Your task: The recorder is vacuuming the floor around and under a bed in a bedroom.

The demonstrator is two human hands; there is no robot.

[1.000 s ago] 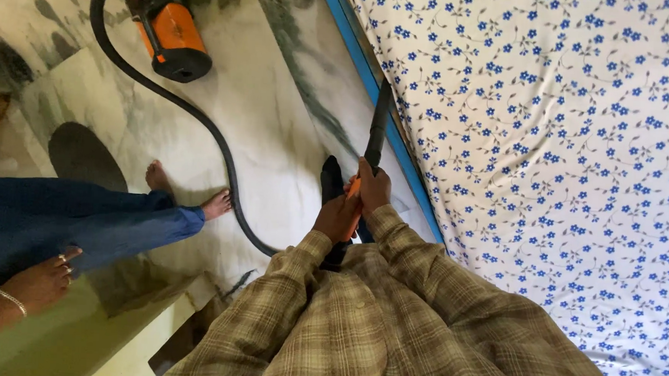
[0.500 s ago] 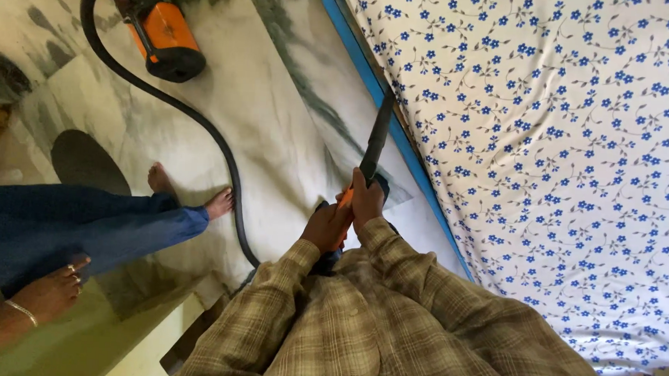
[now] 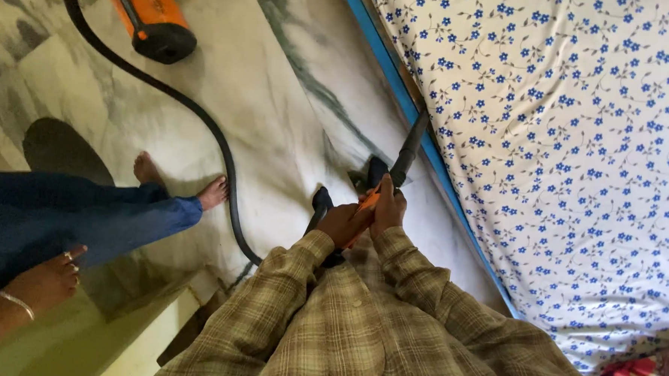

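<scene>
Now, both my hands are closed around the vacuum wand point(image 3: 407, 155) near the middle of the view: my left hand point(image 3: 343, 222) wraps the orange grip from the 9 o'clock side, fingers curled tight, and my right hand point(image 3: 388, 210) sits just beside it at 3 o'clock, also clamped on the handle. From my hands the black tube runs up toward 1 o'clock, its tip meeting the blue edge point(image 3: 399, 85) of the bed, where the flowered sheet point(image 3: 577, 146) begins. From below my left hand the black hose point(image 3: 202, 118) curves off across the marble floor point(image 3: 278, 95) toward 11 o'clock, ending at the orange and black vacuum body point(image 3: 152, 18) at the top edge. My plaid sleeves point(image 3: 358, 324) fill the bottom. At 9 o'clock another person stands by, bare feet point(image 3: 212, 193) touching the hose, blue trouser leg point(image 3: 70, 214) above, their hand point(image 3: 45, 281) with a bangle at 8 o'clock.
</scene>
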